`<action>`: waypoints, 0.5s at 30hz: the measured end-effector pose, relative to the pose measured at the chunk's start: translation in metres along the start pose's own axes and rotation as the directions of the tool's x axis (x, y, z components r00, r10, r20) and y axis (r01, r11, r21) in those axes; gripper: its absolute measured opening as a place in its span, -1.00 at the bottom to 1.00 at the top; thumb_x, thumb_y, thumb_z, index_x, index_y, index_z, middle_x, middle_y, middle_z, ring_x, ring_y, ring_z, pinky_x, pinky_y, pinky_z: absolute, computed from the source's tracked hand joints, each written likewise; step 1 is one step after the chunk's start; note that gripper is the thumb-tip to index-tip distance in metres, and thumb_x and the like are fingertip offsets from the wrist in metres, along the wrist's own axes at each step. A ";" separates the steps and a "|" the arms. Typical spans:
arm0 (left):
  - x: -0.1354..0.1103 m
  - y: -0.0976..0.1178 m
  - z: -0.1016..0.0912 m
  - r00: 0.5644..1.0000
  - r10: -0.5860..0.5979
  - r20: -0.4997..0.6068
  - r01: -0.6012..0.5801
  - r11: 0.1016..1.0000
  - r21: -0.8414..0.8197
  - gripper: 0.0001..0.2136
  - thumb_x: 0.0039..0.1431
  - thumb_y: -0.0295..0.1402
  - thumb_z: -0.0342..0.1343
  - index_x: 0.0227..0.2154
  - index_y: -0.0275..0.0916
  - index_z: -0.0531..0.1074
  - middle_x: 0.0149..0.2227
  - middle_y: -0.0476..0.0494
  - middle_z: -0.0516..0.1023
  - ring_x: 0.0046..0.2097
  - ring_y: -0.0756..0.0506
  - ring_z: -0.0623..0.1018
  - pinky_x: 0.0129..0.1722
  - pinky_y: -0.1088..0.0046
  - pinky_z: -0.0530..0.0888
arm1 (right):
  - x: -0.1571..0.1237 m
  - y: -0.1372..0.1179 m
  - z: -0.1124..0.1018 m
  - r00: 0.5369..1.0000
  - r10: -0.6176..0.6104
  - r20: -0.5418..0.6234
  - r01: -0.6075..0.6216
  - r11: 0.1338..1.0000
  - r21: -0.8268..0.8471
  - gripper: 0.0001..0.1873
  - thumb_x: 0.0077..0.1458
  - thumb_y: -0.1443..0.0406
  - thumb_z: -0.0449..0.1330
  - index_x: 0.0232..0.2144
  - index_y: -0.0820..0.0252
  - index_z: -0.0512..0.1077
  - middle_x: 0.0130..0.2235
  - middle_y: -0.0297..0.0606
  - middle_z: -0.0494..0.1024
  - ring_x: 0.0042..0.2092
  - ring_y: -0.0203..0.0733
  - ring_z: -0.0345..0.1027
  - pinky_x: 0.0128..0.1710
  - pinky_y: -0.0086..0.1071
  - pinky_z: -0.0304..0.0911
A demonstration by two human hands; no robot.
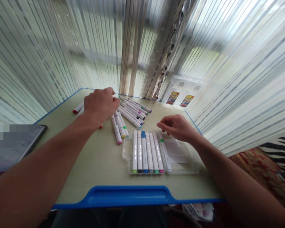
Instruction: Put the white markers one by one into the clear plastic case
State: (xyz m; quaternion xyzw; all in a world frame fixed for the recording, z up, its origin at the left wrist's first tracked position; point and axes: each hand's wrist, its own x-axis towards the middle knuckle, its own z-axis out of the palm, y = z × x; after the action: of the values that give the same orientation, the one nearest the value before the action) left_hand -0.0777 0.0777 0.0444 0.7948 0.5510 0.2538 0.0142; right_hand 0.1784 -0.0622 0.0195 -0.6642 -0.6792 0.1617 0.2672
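Observation:
My left hand is closed above the loose white markers at the back of the table. Its fingertips are partly hidden, so I cannot make out what they hold. My right hand hovers over the back right of an open clear plastic case, fingers curled in, nothing visible in them. In the case's left half, several white markers stand in a row, with coloured ends. One marker with a green band leans in the right half. Nearer the left hand lie a pink-tipped marker and a yellow-tipped one.
A second clear case with two labels stands at the back right against the string curtain. A dark-edged flat object lies at left. The table's front edge has a blue tray. A red-tipped marker rests beyond my left wrist.

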 end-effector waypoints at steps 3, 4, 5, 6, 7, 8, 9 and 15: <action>-0.007 0.015 0.002 0.990 0.094 -0.106 -0.126 0.925 -0.357 -0.70 0.23 -0.29 0.01 -0.09 -0.29 0.54 -0.41 -0.09 0.58 -0.31 -0.11 0.54 -0.21 0.36 0.43 | 0.000 0.000 0.001 1.000 -0.008 -0.001 0.008 1.000 0.019 -0.60 0.20 0.08 0.21 -0.52 0.26 0.51 -0.58 -0.28 0.50 -0.54 -0.33 0.31 -0.52 -0.43 0.14; -0.010 0.020 0.005 0.990 0.079 -0.116 -0.126 0.868 -0.480 -0.74 0.20 -0.31 0.05 -0.14 -0.28 0.54 -0.45 -0.06 0.57 -0.37 -0.08 0.52 -0.28 0.41 0.41 | 0.000 0.000 0.002 1.000 -0.006 -0.005 0.006 0.999 0.043 -0.57 0.21 0.05 0.21 -0.52 0.26 0.50 -0.57 -0.27 0.50 -0.55 -0.34 0.31 -0.53 -0.44 0.14; -0.013 0.025 0.008 0.991 0.085 -0.105 -0.131 0.801 -0.584 -0.76 0.20 -0.30 0.08 -0.16 -0.28 0.52 -0.47 -0.06 0.57 -0.41 -0.06 0.51 -0.34 0.44 0.40 | 0.000 -0.001 0.002 1.000 0.000 -0.010 0.000 0.997 0.083 -0.54 0.22 0.01 0.20 -0.51 0.26 0.51 -0.57 -0.27 0.51 -0.56 -0.34 0.31 -0.54 -0.44 0.15; -0.016 0.030 0.012 0.992 0.101 -0.081 -0.129 0.739 -0.661 -0.78 0.20 -0.29 0.10 -0.17 -0.28 0.51 -0.48 -0.06 0.58 -0.42 -0.05 0.52 -0.38 0.45 0.39 | -0.001 -0.002 0.003 1.000 0.009 -0.017 -0.006 0.990 0.138 -0.51 0.23 -0.03 0.18 -0.48 0.27 0.52 -0.55 -0.26 0.52 -0.56 -0.34 0.31 -0.55 -0.44 0.15; -0.019 0.034 0.016 0.992 0.116 -0.057 -0.121 0.685 -0.718 -0.79 0.20 -0.29 0.11 -0.18 -0.27 0.49 -0.48 -0.07 0.58 -0.43 -0.05 0.52 -0.41 0.46 0.38 | -0.002 -0.004 0.003 1.000 0.016 -0.022 -0.012 0.979 0.203 -0.48 0.23 -0.06 0.16 -0.45 0.28 0.54 -0.54 -0.24 0.53 -0.57 -0.35 0.31 -0.56 -0.45 0.16; -0.022 0.038 0.019 0.992 0.118 -0.035 -0.103 0.630 -0.769 -0.81 0.21 -0.29 0.13 -0.18 -0.27 0.47 -0.47 -0.08 0.59 -0.44 -0.04 0.52 -0.43 0.47 0.38 | -0.002 -0.006 0.003 1.000 0.018 -0.025 -0.011 0.963 0.270 -0.45 0.24 -0.09 0.14 -0.41 0.29 0.56 -0.52 -0.23 0.55 -0.57 -0.35 0.32 -0.57 -0.45 0.17; -0.024 0.041 0.022 0.992 0.123 -0.014 -0.083 0.574 -0.814 -0.82 0.21 -0.29 0.14 -0.19 -0.26 0.45 -0.47 -0.08 0.59 -0.45 -0.03 0.52 -0.44 0.48 0.39 | -0.003 -0.008 0.004 1.000 0.011 -0.023 -0.003 0.944 0.331 -0.44 0.24 -0.10 0.13 -0.39 0.29 0.56 -0.50 -0.23 0.56 -0.57 -0.35 0.33 -0.58 -0.46 0.17; -0.030 0.047 0.027 0.990 0.121 0.072 0.016 0.408 -0.913 -0.77 0.17 -0.27 0.27 -0.22 -0.26 0.40 -0.40 -0.13 0.63 -0.49 0.02 0.51 -0.48 0.51 0.40 | -0.008 -0.016 0.013 0.999 -0.044 0.018 0.029 0.861 0.507 -0.54 0.08 0.02 0.37 -0.14 0.26 0.58 -0.47 -0.32 0.56 -0.52 -0.36 0.36 -0.54 -0.45 0.27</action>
State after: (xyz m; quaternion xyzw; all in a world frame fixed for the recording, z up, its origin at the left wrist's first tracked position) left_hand -0.0330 0.0398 0.0239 0.6906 0.2974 0.4619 0.4704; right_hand 0.1580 -0.0692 0.0170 -0.5552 -0.6292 0.3391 0.4253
